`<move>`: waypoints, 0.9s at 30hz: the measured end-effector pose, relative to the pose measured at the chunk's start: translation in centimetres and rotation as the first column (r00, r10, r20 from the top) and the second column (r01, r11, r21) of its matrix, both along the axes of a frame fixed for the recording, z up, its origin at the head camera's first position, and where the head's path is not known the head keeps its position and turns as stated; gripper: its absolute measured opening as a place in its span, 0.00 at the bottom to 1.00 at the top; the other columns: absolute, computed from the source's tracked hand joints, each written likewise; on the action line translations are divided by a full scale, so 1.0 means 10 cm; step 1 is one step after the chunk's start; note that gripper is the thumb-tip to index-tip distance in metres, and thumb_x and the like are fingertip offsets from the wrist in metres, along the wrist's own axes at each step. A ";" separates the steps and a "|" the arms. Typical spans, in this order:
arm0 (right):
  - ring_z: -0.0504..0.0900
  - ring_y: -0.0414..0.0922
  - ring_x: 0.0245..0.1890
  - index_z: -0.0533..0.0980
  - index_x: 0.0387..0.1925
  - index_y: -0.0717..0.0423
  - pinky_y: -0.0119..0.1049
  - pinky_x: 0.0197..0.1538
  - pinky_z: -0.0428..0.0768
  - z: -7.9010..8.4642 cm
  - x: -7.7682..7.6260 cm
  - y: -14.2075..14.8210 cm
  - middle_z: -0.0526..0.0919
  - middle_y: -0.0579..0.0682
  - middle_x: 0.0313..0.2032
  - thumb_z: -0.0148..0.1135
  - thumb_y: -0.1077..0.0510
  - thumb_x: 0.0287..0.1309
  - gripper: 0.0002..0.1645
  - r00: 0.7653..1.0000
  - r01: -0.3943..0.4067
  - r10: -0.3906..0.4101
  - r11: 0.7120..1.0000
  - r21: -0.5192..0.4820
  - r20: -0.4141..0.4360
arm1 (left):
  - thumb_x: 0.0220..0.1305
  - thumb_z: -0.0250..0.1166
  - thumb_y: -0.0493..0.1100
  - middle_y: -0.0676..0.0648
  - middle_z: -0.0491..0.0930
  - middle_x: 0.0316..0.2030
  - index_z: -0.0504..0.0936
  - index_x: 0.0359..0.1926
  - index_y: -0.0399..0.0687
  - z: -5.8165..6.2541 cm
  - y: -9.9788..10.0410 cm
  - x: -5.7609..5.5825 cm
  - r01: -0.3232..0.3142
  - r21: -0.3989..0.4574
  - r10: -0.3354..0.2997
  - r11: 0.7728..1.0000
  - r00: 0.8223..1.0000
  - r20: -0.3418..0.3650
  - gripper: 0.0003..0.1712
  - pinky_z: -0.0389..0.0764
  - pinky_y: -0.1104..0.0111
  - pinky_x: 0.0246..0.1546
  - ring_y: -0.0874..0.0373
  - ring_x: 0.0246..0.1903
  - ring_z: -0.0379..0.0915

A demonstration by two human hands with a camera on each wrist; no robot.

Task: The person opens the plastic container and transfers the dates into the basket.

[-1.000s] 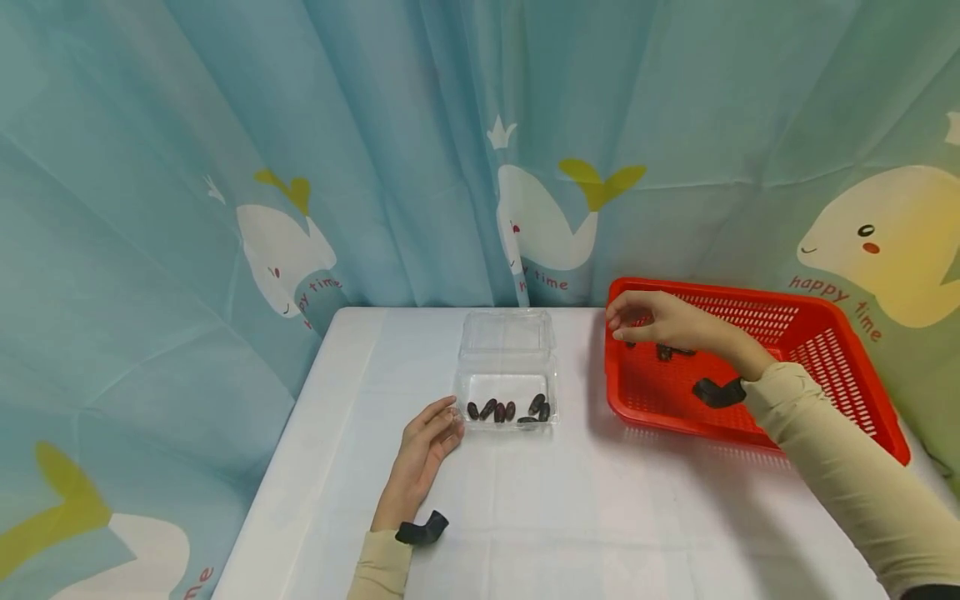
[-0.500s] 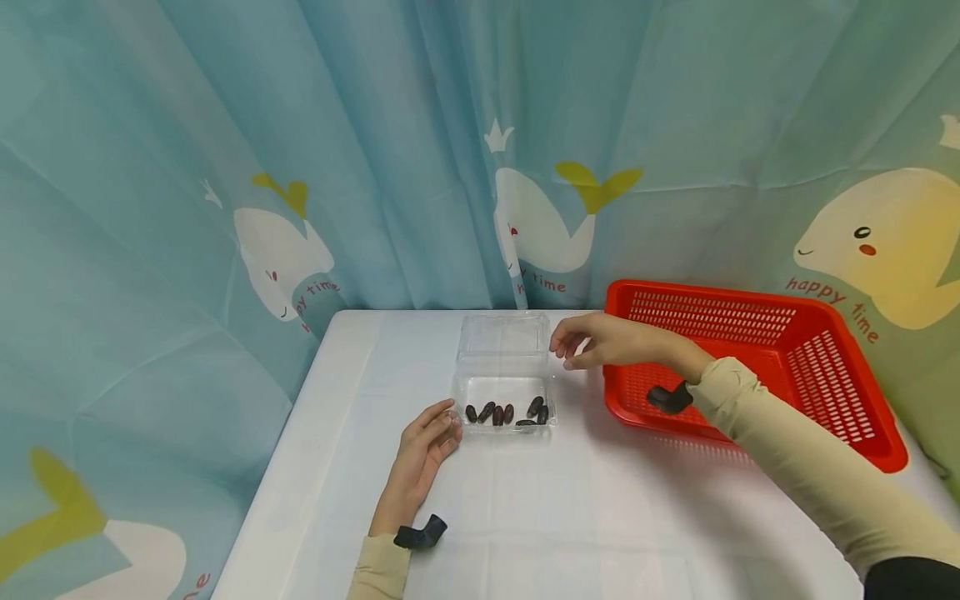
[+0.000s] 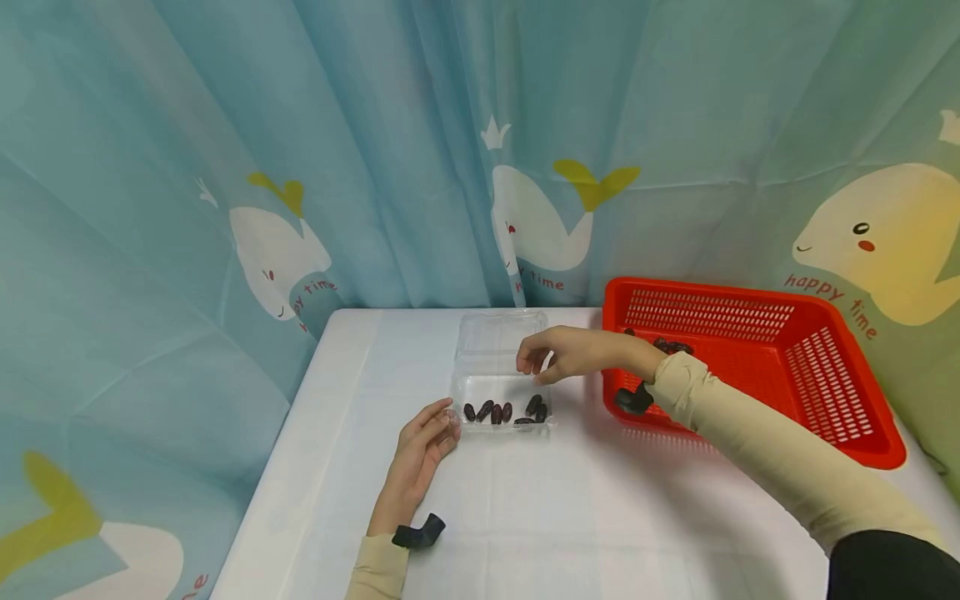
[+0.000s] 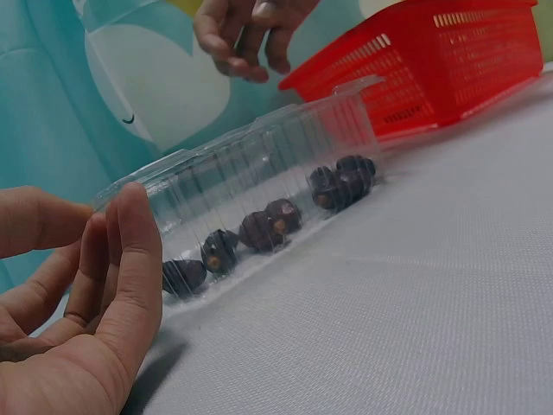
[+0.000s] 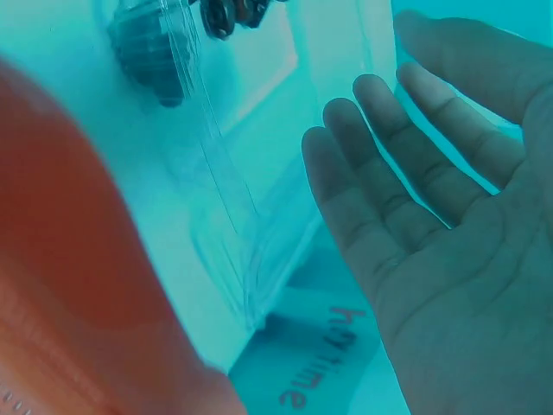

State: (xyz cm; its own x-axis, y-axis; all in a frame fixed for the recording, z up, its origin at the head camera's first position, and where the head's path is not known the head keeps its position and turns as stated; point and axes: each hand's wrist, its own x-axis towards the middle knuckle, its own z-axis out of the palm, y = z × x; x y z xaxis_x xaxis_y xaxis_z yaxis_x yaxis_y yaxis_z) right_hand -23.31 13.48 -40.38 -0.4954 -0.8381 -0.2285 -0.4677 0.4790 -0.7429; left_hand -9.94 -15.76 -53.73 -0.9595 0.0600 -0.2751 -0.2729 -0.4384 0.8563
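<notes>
Dates (image 3: 497,413), going by their dark oval bodies, lie along the near side of the clear clamshell box (image 4: 203,194) on the white table (image 3: 525,517) in front of you, four towards the left and three grouped at the right end. The lid (image 3: 501,332) is folded back on the far side, and a few more dates (image 3: 672,346) sit at the left end of the red basket (image 3: 757,367). Your left hand (image 3: 422,450) pinches the box at its near left corner with the fingertips; your right hand (image 3: 570,350) hangs above the right side of the box, its fingers loosely extended, and you can see nothing held in it. Expect each date to be light and fairly firm, perhaps giving a little under pressure, and likely to roll or slip if you catch it by a tapered end. Take it across the middle, thumb on one side and fingers on the other, with a gentle pinch. The box looks thin and nearly weightless, so it probably flexes and slides at a knock; steady it by the stiffer corner, as your left hand does, rather than squeezing a long wall or pulling on the lid.
</notes>
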 end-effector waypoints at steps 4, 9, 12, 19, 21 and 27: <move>0.82 0.45 0.51 0.80 0.49 0.56 0.41 0.59 0.85 -0.09 -0.02 -0.08 0.84 0.58 0.48 0.67 0.63 0.65 0.11 1.000 -0.023 0.023 0.999 0.035 0.000 | 0.77 0.57 0.34 0.51 0.78 0.44 0.66 0.71 0.30 0.00 0.00 -0.01 0.003 -0.008 -0.003 1.000 1.000 -0.002 0.27 0.86 0.72 0.48 0.62 0.45 0.80; 0.82 0.47 0.52 0.79 0.52 0.60 0.39 0.60 0.84 -0.15 -0.01 -0.16 0.84 0.60 0.51 0.65 0.64 0.66 0.14 0.999 -0.052 0.052 0.995 0.080 0.005 | 0.77 0.56 0.34 0.51 0.78 0.45 0.66 0.71 0.31 -0.01 0.00 -0.01 -0.002 -0.011 0.002 1.000 1.000 0.009 0.26 0.86 0.73 0.49 0.62 0.44 0.80; 0.82 0.49 0.53 0.80 0.52 0.60 0.38 0.59 0.84 -0.18 -0.01 -0.19 0.85 0.60 0.51 0.65 0.64 0.66 0.14 0.998 -0.066 0.066 0.993 0.099 0.000 | 0.76 0.56 0.33 0.51 0.77 0.45 0.67 0.71 0.31 -0.02 0.00 -0.02 -0.005 -0.012 0.005 1.000 1.000 0.010 0.26 0.86 0.73 0.48 0.63 0.44 0.80; 0.80 0.53 0.55 0.81 0.53 0.58 0.42 0.62 0.83 -0.22 0.01 -0.26 0.85 0.56 0.52 0.65 0.63 0.67 0.15 0.994 -0.102 0.107 0.980 0.173 -0.021 | 0.76 0.57 0.33 0.51 0.77 0.45 0.67 0.71 0.31 -0.01 0.00 -0.02 -0.004 -0.015 0.004 1.000 1.000 0.011 0.26 0.86 0.73 0.49 0.62 0.45 0.80; 0.80 0.52 0.55 0.81 0.54 0.56 0.45 0.64 0.81 -0.23 0.02 -0.27 0.85 0.54 0.52 0.66 0.62 0.67 0.15 0.993 -0.107 0.117 0.973 0.203 -0.035 | 0.76 0.58 0.33 0.51 0.78 0.45 0.67 0.71 0.31 -0.01 0.00 -0.03 -0.001 -0.013 0.001 1.000 1.000 0.014 0.27 0.86 0.72 0.49 0.62 0.45 0.81; 0.80 0.52 0.55 0.82 0.54 0.55 0.47 0.65 0.80 -0.28 0.06 -0.31 0.85 0.53 0.51 0.67 0.63 0.65 0.16 0.989 -0.110 0.134 0.955 0.275 -0.070 | 0.76 0.58 0.33 0.51 0.78 0.45 0.67 0.71 0.31 0.00 -0.01 -0.02 -0.001 -0.013 0.001 1.000 1.000 0.013 0.27 0.86 0.72 0.49 0.62 0.45 0.81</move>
State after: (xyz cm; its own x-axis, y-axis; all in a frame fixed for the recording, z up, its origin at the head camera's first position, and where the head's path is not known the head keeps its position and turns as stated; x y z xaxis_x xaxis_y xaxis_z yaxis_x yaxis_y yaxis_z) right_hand -22.74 10.39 -43.15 -0.4214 -0.8064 -0.4149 -0.5917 0.5912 -0.5481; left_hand -10.17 -15.87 -53.77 -0.9560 0.0557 -0.2879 -0.2834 -0.4279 0.8583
